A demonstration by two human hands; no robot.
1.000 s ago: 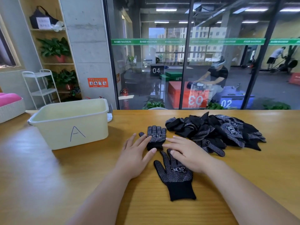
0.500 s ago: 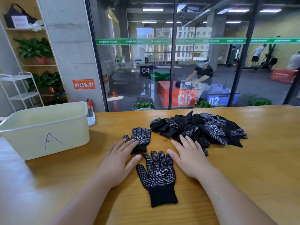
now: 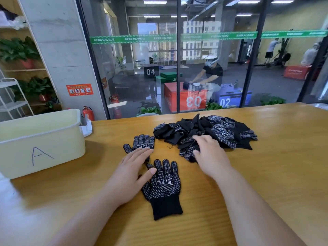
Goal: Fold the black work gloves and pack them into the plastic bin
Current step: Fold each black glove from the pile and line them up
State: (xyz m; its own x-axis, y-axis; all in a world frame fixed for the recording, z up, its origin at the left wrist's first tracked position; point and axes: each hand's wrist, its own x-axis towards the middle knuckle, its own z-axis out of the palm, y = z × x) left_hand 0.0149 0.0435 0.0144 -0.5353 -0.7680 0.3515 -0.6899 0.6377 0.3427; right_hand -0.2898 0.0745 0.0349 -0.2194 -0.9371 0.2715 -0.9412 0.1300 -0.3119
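The right hand [image 3: 211, 157] has left the bare worktop [image 3: 275, 174], where it lay flat half a second ago just right of the near glove [image 3: 164, 189]. It now sits farther off and to the right, on the near left edge of the pile of gloves [image 3: 221, 132]. Its fingers [image 3: 202, 139] bend down over the dotted fabric, and the thumb is tucked against the pile's near edge. They look to be closing on a glove, but the hand hides the contact, so I cannot tell whether anything is actually held.

The left hand [image 3: 131, 174] has stayed much where it was, flat and palm down, with its fingers straight and slightly spread, holding nothing. Its fingertips lie over the cuff end of the far glove [image 3: 140, 143], and its thumb rests on the thumb side of the near glove.

The near glove lies flat between the two forearms, dotted palm up, with its fingers pointing away and its cuff toward the person. The far glove lies flat just beyond it and a little left, facing the same way, near the pile but apart from it. Neither glove has shifted since the earlier frames.

The plastic bin [image 3: 40, 139], pale and marked with a hand-drawn A, stands on the left of the worktop, well apart from the gloves. A small white object [image 3: 87, 129] sits against its far right corner
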